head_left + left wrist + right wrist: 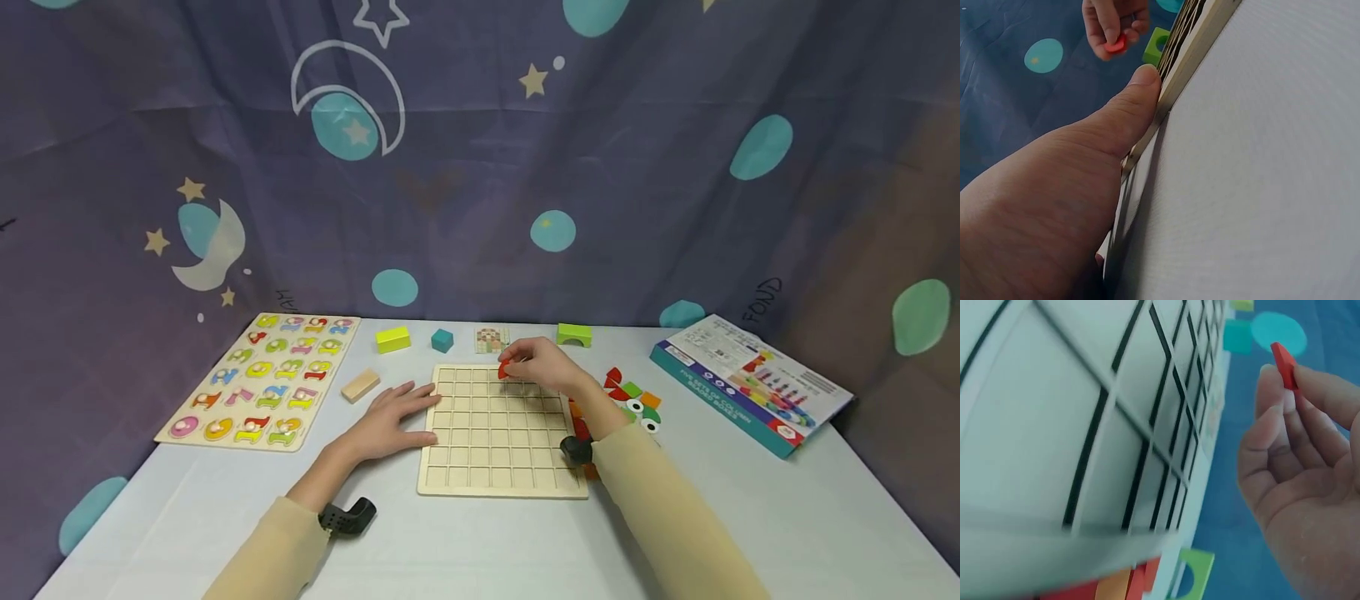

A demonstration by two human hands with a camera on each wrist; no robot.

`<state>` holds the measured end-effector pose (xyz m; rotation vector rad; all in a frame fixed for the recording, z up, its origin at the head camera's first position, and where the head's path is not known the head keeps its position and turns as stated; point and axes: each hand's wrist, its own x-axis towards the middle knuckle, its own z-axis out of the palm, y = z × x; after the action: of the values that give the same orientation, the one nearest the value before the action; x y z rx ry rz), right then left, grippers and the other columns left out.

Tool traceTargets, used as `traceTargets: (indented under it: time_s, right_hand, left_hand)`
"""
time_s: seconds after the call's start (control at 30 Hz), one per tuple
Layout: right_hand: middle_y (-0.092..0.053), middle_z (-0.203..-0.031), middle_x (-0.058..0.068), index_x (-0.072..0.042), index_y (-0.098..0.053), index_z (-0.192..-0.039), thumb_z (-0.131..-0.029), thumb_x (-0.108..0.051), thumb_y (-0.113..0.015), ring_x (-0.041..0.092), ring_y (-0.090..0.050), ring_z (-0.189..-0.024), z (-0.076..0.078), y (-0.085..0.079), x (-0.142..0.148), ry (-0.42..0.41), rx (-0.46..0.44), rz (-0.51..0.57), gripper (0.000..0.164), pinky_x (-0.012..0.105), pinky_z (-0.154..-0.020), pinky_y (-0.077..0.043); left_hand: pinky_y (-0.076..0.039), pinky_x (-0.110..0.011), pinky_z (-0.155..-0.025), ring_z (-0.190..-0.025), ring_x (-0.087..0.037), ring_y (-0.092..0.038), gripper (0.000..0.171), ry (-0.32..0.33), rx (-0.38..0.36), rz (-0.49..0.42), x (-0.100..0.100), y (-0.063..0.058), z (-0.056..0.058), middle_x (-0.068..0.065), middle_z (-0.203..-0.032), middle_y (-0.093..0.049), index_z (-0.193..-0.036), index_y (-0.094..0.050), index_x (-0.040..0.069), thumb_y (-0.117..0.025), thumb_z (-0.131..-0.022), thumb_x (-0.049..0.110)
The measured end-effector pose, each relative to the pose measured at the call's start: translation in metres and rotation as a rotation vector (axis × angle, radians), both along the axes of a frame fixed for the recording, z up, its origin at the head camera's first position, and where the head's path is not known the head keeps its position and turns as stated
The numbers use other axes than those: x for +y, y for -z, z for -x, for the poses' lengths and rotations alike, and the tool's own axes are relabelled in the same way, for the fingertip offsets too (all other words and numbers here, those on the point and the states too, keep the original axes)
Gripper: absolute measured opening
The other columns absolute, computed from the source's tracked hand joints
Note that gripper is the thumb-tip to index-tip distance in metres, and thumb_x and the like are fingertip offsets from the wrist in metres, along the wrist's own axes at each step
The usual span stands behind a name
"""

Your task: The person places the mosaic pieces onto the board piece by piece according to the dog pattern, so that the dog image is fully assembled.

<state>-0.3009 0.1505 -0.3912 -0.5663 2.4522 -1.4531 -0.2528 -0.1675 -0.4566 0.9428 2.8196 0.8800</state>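
Box point(750, 379) at right reads "FIVE SETS OF COLUMN"; cloth point(637, 208) behind, "FOND". At centre, the right hand point(546, 365) pinches a red piece point(503, 370) above a gridded wooden board point(502, 493); the left hand point(385, 425), fingers spread, touches its left edge.

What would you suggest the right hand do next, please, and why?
Probably lower the red piece into a cell near the board's far edge: the right hand pinches it there, apart from the wooden grid board, while the left hand touches the board's left edge and could help steady it.
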Motion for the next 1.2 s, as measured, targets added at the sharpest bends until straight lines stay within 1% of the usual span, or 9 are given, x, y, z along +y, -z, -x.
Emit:
traceTargets:
  time_s: [0.13, 0.27, 0.37, 0.47, 0.7, 0.8, 0.9, 0.97, 1.2]
  right_hand:
    - [-0.065, -0.098, 0.013, 0.009, -0.066, -0.117, -0.096, -0.002, -0.063, 0.025, -0.064, -0.085, 0.005, 0.001, -0.017, -0.010, 0.037, -0.062, 0.024, 0.036, -0.078, -0.057]
    - [-0.067, -0.097, 0.007, 0.003, -0.070, -0.113, -0.095, -0.004, -0.064, 0.020, -0.058, -0.082, 0.014, 0.005, -0.031, -0.023, 0.106, -0.168, 0.019, 0.032, -0.068, -0.049]
    - [-0.067, -0.096, 0.005, 0.000, -0.071, -0.110, -0.095, -0.005, -0.065, 0.019, -0.057, -0.083, 0.022, 0.009, -0.040, -0.022, 0.129, -0.189, 0.017, 0.032, -0.069, -0.048]
    - [-0.067, -0.095, 0.005, -0.001, -0.072, -0.108, -0.094, -0.005, -0.067, 0.020, -0.057, -0.084, 0.028, 0.013, -0.048, -0.012, 0.123, -0.188, 0.015, 0.032, -0.071, -0.048]
    - [-0.066, -0.090, 0.005, -0.002, -0.073, -0.105, -0.094, -0.004, -0.068, 0.018, -0.057, -0.078, 0.036, 0.019, -0.056, 0.037, 0.099, -0.201, 0.012, 0.028, -0.067, -0.048]
    - [-0.066, -0.089, 0.005, -0.003, -0.073, -0.102, -0.093, -0.003, -0.069, 0.018, -0.057, -0.080, 0.037, 0.019, -0.059, 0.057, 0.121, -0.205, 0.010, 0.029, -0.071, -0.048]
    - [-0.067, -0.089, 0.005, -0.002, -0.073, -0.101, -0.092, -0.002, -0.071, 0.019, -0.059, -0.082, 0.040, 0.020, -0.063, 0.052, 0.155, -0.217, 0.009, 0.031, -0.076, -0.049]
    - [-0.067, -0.088, 0.005, -0.002, -0.073, -0.100, -0.092, -0.002, -0.071, 0.019, -0.059, -0.081, 0.040, 0.020, -0.065, 0.042, 0.160, -0.226, 0.008, 0.031, -0.075, -0.049]
    - [-0.065, -0.088, 0.004, -0.005, -0.073, -0.100, -0.094, -0.003, -0.070, 0.018, -0.058, -0.079, 0.038, 0.022, -0.072, 0.009, 0.117, -0.248, 0.007, 0.027, -0.067, -0.049]
  left_hand:
    - [-0.013, -0.062, -0.118, -0.149, -0.040, -0.023, 0.068, -0.002, -0.001, -0.005, 0.000, -0.001, 0.000, -0.006, -0.157, -0.042, -0.147, -0.055, 0.015, -0.074, -0.090, 0.047]
    - [-0.015, -0.062, -0.117, -0.148, -0.040, -0.024, 0.068, 0.008, 0.002, -0.008, 0.001, -0.002, 0.002, -0.006, -0.157, -0.042, -0.147, -0.055, 0.015, -0.074, -0.090, 0.048]
    - [-0.015, -0.062, -0.117, -0.148, -0.040, -0.024, 0.068, 0.002, 0.001, -0.008, 0.002, -0.002, 0.003, -0.005, -0.157, -0.042, -0.147, -0.056, 0.016, -0.074, -0.090, 0.048]
    - [-0.014, -0.062, -0.117, -0.148, -0.040, -0.024, 0.068, -0.007, -0.006, -0.008, 0.002, -0.002, 0.003, -0.005, -0.157, -0.042, -0.147, -0.056, 0.016, -0.074, -0.090, 0.048]
    - [-0.012, -0.059, -0.119, -0.150, -0.036, -0.022, 0.069, -0.011, -0.025, 0.013, 0.003, -0.002, 0.002, -0.001, -0.158, -0.040, -0.148, -0.055, 0.018, -0.074, -0.090, 0.049]
    - [-0.012, -0.059, -0.119, -0.150, -0.036, -0.022, 0.069, -0.011, -0.025, 0.016, 0.003, -0.003, 0.002, -0.002, -0.158, -0.041, -0.148, -0.055, 0.017, -0.074, -0.090, 0.049]
    - [-0.012, -0.058, -0.119, -0.150, -0.036, -0.022, 0.070, -0.016, -0.021, 0.016, 0.003, -0.003, 0.003, -0.002, -0.158, -0.041, -0.148, -0.055, 0.017, -0.074, -0.089, 0.049]
    - [-0.012, -0.058, -0.119, -0.150, -0.036, -0.022, 0.070, -0.018, -0.021, 0.012, 0.003, -0.003, 0.003, -0.002, -0.158, -0.040, -0.148, -0.055, 0.017, -0.074, -0.089, 0.049]
    - [-0.012, -0.057, -0.119, -0.150, -0.035, -0.021, 0.070, -0.031, -0.037, 0.013, 0.000, -0.003, -0.002, -0.001, -0.159, -0.039, -0.148, -0.054, 0.018, -0.074, -0.089, 0.049]
